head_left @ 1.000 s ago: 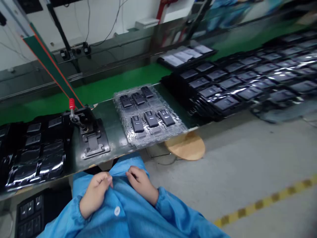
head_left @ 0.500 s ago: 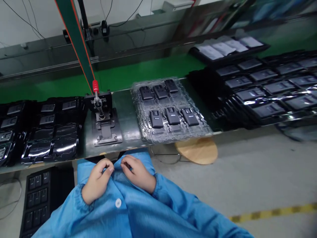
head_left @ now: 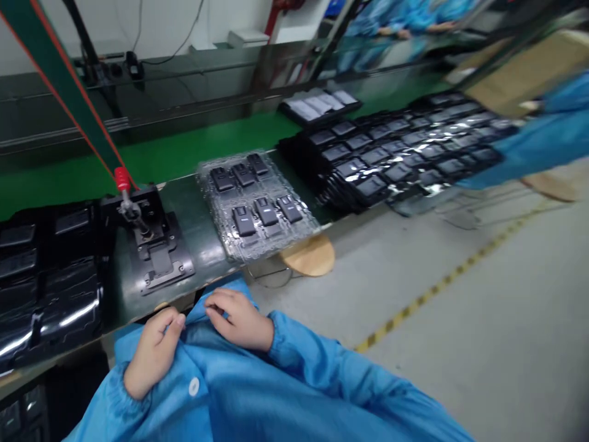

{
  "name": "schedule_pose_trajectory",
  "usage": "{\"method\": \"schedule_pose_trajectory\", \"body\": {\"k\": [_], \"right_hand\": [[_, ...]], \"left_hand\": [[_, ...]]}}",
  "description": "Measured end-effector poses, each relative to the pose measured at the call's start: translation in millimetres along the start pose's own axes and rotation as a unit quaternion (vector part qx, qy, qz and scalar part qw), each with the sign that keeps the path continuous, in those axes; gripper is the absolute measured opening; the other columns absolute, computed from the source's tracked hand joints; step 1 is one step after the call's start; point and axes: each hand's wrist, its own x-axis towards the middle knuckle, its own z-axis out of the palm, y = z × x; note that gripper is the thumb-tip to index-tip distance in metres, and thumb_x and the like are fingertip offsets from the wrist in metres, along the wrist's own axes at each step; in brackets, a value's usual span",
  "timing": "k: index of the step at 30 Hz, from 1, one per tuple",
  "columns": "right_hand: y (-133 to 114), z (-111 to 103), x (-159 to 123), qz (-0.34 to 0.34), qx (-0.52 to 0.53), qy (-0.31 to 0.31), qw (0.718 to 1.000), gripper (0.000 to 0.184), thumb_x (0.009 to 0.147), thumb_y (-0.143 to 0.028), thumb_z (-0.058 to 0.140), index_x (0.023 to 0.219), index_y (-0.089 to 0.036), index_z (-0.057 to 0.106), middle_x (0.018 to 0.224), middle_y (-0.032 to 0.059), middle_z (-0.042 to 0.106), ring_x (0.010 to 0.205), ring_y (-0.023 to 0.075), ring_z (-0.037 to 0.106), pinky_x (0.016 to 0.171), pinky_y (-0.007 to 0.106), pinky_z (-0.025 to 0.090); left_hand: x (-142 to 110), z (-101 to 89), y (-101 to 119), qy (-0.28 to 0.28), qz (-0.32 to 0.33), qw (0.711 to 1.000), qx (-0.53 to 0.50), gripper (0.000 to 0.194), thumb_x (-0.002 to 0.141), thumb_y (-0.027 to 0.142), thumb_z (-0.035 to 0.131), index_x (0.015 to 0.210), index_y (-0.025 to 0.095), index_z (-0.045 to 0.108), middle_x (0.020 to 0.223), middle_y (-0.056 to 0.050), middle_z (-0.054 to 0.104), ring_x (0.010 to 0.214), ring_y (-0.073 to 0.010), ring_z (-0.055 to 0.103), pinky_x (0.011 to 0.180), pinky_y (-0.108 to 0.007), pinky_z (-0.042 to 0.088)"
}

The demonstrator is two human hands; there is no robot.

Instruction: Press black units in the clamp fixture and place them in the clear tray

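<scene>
And here we are with both hands off the bench (head_left: pixel 193 224): the left hand (head_left: pixel 154 350) and right hand (head_left: pixel 239 322) sit over the blue coat (head_left: pixel 257 383), just this side of the clamp fixture (head_left: pixel 161 261). Fingers curl on both, the right looser; whether either pinches cloth, I can't tell. Look right of the fixture: six black devices (head_left: pixel 243 221), two rows of three, lie in the clear tray (head_left: pixel 249 194), well apart from both hands. Farther right, black trays (head_left: pixel 329 190) overlap in a long stack, dark units in their pockets; left of the fixture, more dark trays (head_left: pixel 69 301). The red handle (head_left: pixel 122 178) stands up. Progress? I'd judge it a pause, all six devices tidily seated, neither hand on any; how many units are finished or left, this view doesn't settle.
</scene>
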Motion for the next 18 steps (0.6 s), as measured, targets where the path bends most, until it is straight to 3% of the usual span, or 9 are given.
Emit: {"method": "schedule_pose_trajectory", "body": {"k": [5,9,13,18], "right_hand": [[16,-74,4,-0.048,-0.127,0.125,0.983,0.012,0.104,-0.022,0.057,0.102,-0.021,0.069,0.087,0.0054,0.072,0.081,0.0194,0.066,0.076,0.033,0.054],[51,-148,14,0.036,-0.276,0.208,0.937,0.021,0.106,-0.024,0.053,0.111,-0.020,0.072,0.098,0.0098,0.071,0.094,0.0243,0.066,0.088,0.039,0.056],[87,-195,24,0.196,-0.409,0.156,0.878,0.038,0.105,-0.030,0.052,0.134,-0.014,0.071,0.111,0.0158,0.067,0.108,0.0300,0.063,0.099,0.042,0.054],[103,-209,30,0.307,-0.454,0.073,0.833,0.045,0.108,-0.040,0.052,0.144,-0.021,0.068,0.114,0.0148,0.065,0.110,0.0301,0.062,0.098,0.038,0.050]], "left_hand": [[12,0.9,-16,-0.018,-0.026,0.999,0.004,0.055,0.103,0.067,0.051,0.077,0.021,0.064,0.076,-0.002,0.064,0.076,-0.0206,0.061,0.075,-0.030,0.048],[21,4.2,-25,-0.011,-0.047,0.999,0.004,0.049,0.099,0.069,0.056,0.087,0.022,0.066,0.084,-0.002,0.068,0.082,-0.0227,0.063,0.080,-0.031,0.051],[26,9.5,-29,-0.005,-0.066,0.998,0.005,0.050,0.095,0.072,0.059,0.099,0.023,0.069,0.090,-0.002,0.071,0.088,-0.0250,0.066,0.083,-0.032,0.054],[26,15.0,-34,-0.012,-0.081,0.997,0.018,0.056,0.092,0.077,0.059,0.101,0.024,0.072,0.091,-0.002,0.074,0.088,-0.0268,0.069,0.084,-0.034,0.057]]}}
